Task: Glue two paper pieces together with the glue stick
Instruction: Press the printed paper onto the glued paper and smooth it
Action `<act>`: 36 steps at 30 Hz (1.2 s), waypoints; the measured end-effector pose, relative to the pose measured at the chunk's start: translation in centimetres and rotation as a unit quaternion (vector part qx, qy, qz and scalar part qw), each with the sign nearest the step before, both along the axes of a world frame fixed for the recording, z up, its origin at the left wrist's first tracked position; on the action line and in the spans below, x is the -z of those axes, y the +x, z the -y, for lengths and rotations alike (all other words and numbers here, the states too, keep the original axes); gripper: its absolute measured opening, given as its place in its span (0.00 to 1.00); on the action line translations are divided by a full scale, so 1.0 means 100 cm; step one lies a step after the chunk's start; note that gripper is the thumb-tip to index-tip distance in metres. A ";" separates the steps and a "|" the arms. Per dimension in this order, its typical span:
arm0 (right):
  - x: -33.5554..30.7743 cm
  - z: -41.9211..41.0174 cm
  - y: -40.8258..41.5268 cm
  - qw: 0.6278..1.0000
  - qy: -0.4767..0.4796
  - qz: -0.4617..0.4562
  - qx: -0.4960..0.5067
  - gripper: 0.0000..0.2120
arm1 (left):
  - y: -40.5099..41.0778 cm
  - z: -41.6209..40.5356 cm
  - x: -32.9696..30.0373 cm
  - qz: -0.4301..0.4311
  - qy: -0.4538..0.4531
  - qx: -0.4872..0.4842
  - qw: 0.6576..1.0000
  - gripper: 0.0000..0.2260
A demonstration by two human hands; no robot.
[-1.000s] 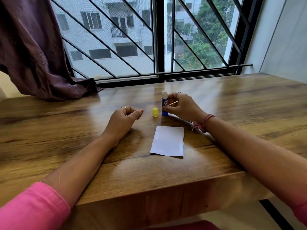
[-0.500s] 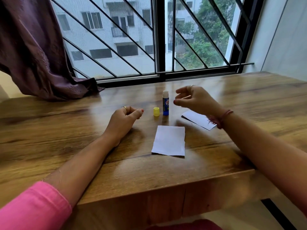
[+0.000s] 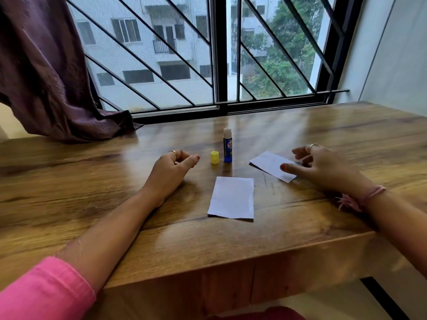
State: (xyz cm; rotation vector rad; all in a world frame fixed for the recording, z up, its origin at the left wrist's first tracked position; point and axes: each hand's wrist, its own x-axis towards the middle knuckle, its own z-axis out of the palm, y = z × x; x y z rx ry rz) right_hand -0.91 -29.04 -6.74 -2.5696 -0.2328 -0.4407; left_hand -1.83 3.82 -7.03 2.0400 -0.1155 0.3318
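The right hand (image 3: 323, 167) hangs loosely open over the far-right paper (image 3: 269, 164), thumb on it; the glue stick (image 3: 227, 148) stands left of it. The left hand (image 3: 172, 169) rests curled, empty.

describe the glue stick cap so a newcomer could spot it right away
On the wooden table below the window, find the upright blue glue stick near the middle. The cap stands just left of it, apart from the tube: small, the only yellow thing there.
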 end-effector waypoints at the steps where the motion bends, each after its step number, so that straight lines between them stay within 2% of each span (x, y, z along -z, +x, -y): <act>1: 0.000 -0.001 0.000 1.000 -0.002 0.004 0.000 0.30 | -0.001 0.000 0.000 -0.001 0.000 0.002 1.000 0.10; 4: 0.001 -0.006 0.000 0.999 -0.048 0.008 0.004 0.34 | -0.003 0.001 -0.002 -0.002 0.009 0.011 1.000 0.10; 6: 0.002 -0.008 -0.001 0.997 -0.071 0.021 0.004 0.34 | -0.006 0.001 -0.004 0.009 0.049 0.021 0.999 0.08; 9: 0.000 -0.009 -0.001 0.997 -0.068 0.023 -0.003 0.33 | -0.012 0.003 -0.008 0.085 0.126 0.079 0.985 0.02; 12: -0.002 -0.008 -0.002 0.999 -0.051 0.012 0.004 0.35 | -0.018 0.005 -0.011 0.180 0.212 0.141 0.950 0.10; 16: -0.003 -0.007 -0.004 0.999 -0.032 -0.001 0.011 0.35 | -0.022 0.005 -0.014 0.228 0.263 0.220 0.912 0.17; 20: -0.006 -0.005 -0.006 0.999 -0.028 -0.016 0.005 0.35 | -0.029 0.008 -0.017 0.183 0.271 0.292 0.899 0.18; 25: -0.005 -0.002 -0.005 0.999 -0.020 -0.037 -0.003 0.35 | -0.035 0.011 -0.020 0.130 0.327 0.343 0.871 0.22; 29: -0.003 0.001 -0.002 0.999 -0.009 -0.041 -0.005 0.36 | -0.040 0.016 -0.022 0.088 0.354 0.354 0.861 0.23; 36: -0.004 0.004 0.001 0.997 0.030 -0.068 -0.020 0.35 | -0.051 0.030 -0.023 0.061 0.377 0.351 0.855 0.26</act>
